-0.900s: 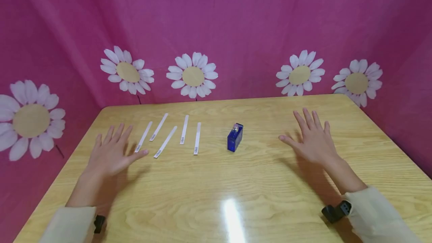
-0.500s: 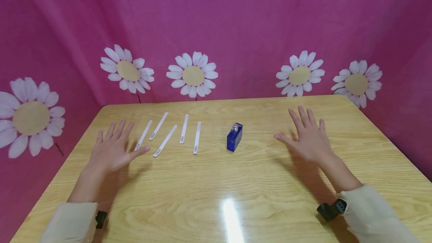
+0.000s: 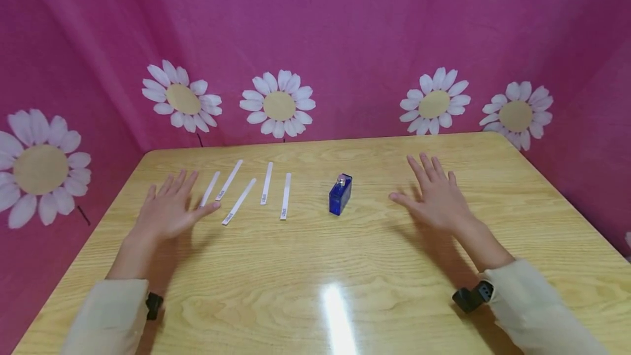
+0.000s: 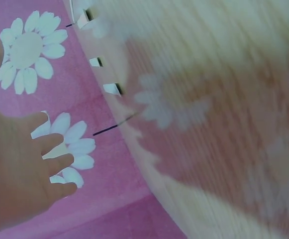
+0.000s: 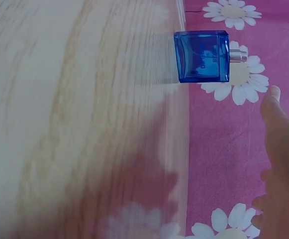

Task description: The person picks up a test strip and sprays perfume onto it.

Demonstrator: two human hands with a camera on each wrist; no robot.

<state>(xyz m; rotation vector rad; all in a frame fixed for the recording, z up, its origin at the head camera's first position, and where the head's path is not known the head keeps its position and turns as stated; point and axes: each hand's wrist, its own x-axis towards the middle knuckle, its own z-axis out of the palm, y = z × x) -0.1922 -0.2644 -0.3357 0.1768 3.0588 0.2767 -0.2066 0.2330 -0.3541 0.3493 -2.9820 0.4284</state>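
Observation:
A blue glass perfume bottle with a bare spray nozzle stands upright on the wooden table. To its left lie several narrow white paper strips, roughly side by side, with small dark print at their near ends. My left hand hovers beside the leftmost strip, fingers spread, its thumb covering that strip's near end. Right of the bottle, and apart from it, my right hand hovers with spread fingers. Neither hand holds anything. In the right wrist view the bottle shows its printed face.
The wooden table reaches back to a pink curtain printed with white daisies. A bright light reflection falls on the near tabletop. Black straps show at both wrists.
My right hand has drifted left, closer to the bottle. The left hand has shifted slightly right, hiding more of the leftmost strip. The bottle and strips stay in place as the head view tilts slightly.

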